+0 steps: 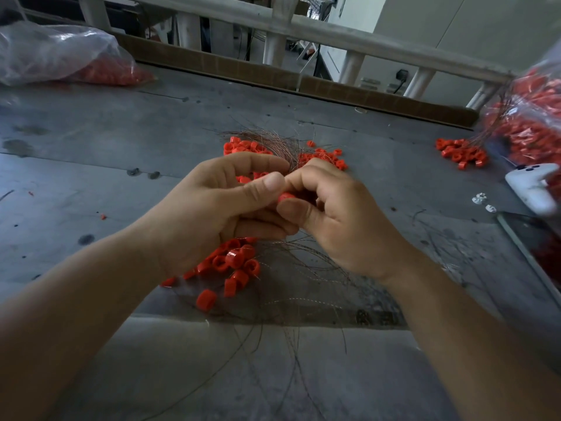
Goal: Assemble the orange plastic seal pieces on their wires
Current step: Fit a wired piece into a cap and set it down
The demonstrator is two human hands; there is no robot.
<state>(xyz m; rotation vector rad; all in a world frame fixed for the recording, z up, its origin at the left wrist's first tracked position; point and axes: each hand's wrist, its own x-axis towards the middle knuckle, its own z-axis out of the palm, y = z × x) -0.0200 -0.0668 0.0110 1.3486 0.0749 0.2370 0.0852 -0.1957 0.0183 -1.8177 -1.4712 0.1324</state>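
A clear bag (57, 53) of orange pieces lies at the tabletop's (91, 147) far left corner, while near the middle the left hand (212, 214) and right hand (343, 220) meet with curled fingers, both thumbs pinching one orange seal piece (285, 197) above loose pieces (230, 265) and thin wires (273, 141), and another filled bag (528, 123) sits at the right edge.

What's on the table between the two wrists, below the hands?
Head view: loose orange seal pieces lying among thin wires on the grey table.
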